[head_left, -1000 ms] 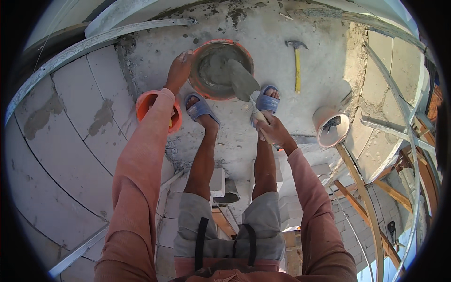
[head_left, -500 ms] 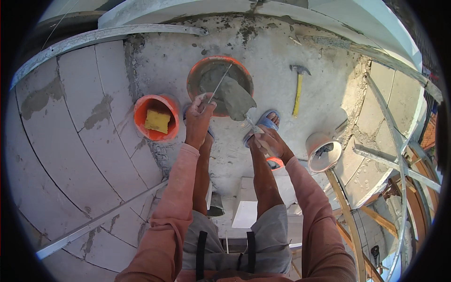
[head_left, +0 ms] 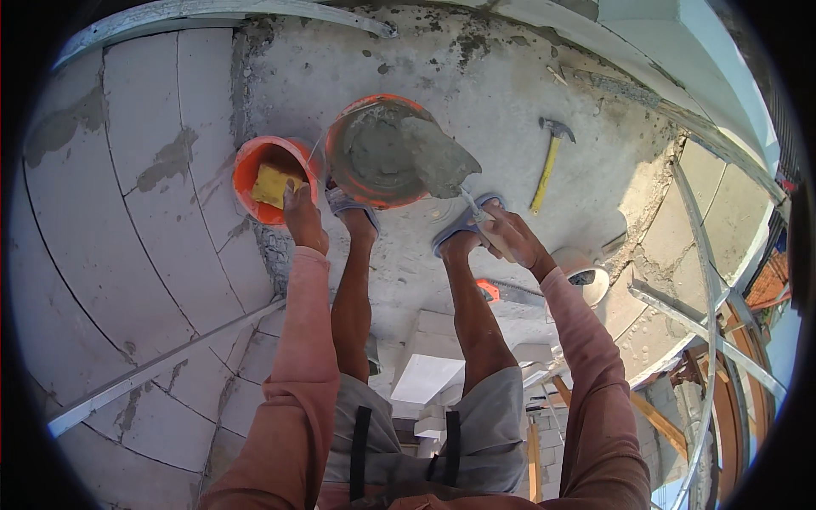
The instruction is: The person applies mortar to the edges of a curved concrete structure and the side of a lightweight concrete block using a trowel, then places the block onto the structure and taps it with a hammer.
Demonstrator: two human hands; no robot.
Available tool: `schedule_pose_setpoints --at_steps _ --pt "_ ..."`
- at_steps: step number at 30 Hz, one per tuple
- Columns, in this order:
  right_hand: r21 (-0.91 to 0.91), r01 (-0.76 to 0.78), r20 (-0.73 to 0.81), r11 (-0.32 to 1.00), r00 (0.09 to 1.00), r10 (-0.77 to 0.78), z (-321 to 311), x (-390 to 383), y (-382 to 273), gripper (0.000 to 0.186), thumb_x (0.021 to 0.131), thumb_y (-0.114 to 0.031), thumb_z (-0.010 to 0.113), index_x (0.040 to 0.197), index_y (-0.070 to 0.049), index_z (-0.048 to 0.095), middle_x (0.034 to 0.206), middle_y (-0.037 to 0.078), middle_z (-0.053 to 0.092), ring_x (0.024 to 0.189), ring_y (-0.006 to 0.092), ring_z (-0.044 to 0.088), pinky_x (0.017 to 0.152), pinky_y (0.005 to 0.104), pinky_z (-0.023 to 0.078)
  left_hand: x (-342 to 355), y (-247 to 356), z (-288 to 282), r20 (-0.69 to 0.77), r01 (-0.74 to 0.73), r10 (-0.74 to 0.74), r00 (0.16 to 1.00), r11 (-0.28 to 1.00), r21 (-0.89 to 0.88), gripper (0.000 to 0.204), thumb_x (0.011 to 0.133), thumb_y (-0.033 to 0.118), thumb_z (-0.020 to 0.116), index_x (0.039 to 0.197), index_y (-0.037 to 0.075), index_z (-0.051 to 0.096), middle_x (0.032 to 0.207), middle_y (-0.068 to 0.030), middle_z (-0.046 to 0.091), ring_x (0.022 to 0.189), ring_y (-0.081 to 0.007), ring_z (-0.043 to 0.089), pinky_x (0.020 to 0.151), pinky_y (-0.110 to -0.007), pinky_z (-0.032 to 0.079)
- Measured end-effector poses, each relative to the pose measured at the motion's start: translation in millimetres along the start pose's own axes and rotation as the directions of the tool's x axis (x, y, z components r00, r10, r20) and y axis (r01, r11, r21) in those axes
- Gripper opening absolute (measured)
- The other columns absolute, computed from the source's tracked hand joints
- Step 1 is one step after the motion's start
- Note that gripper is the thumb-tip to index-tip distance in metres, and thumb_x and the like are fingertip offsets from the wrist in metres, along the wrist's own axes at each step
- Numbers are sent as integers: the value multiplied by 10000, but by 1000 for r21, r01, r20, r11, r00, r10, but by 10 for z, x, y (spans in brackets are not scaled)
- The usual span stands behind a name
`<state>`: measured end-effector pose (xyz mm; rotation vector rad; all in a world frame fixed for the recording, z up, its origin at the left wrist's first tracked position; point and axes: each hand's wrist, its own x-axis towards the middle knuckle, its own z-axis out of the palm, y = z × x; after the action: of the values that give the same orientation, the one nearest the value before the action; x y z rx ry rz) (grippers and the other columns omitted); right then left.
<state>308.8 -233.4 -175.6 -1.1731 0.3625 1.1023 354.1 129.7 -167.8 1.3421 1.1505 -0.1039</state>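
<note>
My left hand (head_left: pixel 302 212) is closed on a yellow sponge (head_left: pixel 274 178) at the mouth of a small orange bucket (head_left: pixel 246 166), left of a larger orange bucket (head_left: pixel 344 183) holding wet grey mortar (head_left: pixel 374 149). My right hand (head_left: pixel 514 238) grips the handle of a trowel (head_left: pixel 442 161), whose blade lies over the mortar bucket's right side with grey mortar on it. A hammer (head_left: pixel 540 183) with a yellow handle lies on the concrete to the right, beyond my feet.
A pale bucket (head_left: pixel 591 276) lies near my right leg. Block walls (head_left: pixel 110 255) rise at left and right, with metal bars (head_left: pixel 157 365) across them. An orange-handled saw (head_left: pixel 489 289) and white blocks (head_left: pixel 425 357) are behind my feet; timber (head_left: pixel 663 425) stands lower right.
My left hand has moved from the mortar bucket's rim and handle leftward onto the sponge. My right hand still holds the trowel; the view has shifted slightly.
</note>
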Motion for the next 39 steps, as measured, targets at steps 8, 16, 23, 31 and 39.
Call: schedule_pose_setpoints --at_steps 8,16,23,31,39 --pt "-340 482 -433 808 682 -589 -126 1000 -1053 495 993 -275 583 1383 27 543 918 91 624 720 158 579 675 298 477 -797 -209 173 132 -112 75 988 949 296 693 1032 270 552 1610 34 251 1524 -183 372 1475 -314 355 1189 -480 310" --pt "-929 154 -307 336 186 -933 -582 2488 -1298 527 1015 -313 615 1393 32 493 1244 238 605 1000 415 662 860 465 547 -864 -486 583 344 -120 -2 939 934 335 743 1026 318 595 1597 -1 242 1587 -200 304 1473 -345 369 1198 -506 308" --pt "-934 82 -255 347 527 -811 -419 2270 -711 532 1005 -262 609 1421 8 420 1195 245 598 963 470 659 758 528 564 -828 -248 532 294 -53 -40 955 952 303 753 1024 319 586 1602 -2 225 1583 -229 340 1478 -367 363 1201 -493 298" --pt "-946 208 -153 248 387 -909 -233 2602 -1380 530 1017 -266 598 1418 28 413 1246 279 571 1015 487 641 808 520 557 -769 -164 517 334 -38 -89 938 933 357 756 1032 360 567 1606 11 221 1588 -230 276 1469 -354 359 1188 -495 319" --pt "-988 27 -106 152 592 -799 -85 3015 -1452 515 1029 -290 568 1408 18 404 1269 280 554 912 498 666 706 525 591 -718 -203 505 299 8 -103 949 952 305 766 1026 348 572 1604 -1 208 1585 -231 272 1469 -368 363 1197 -501 318"
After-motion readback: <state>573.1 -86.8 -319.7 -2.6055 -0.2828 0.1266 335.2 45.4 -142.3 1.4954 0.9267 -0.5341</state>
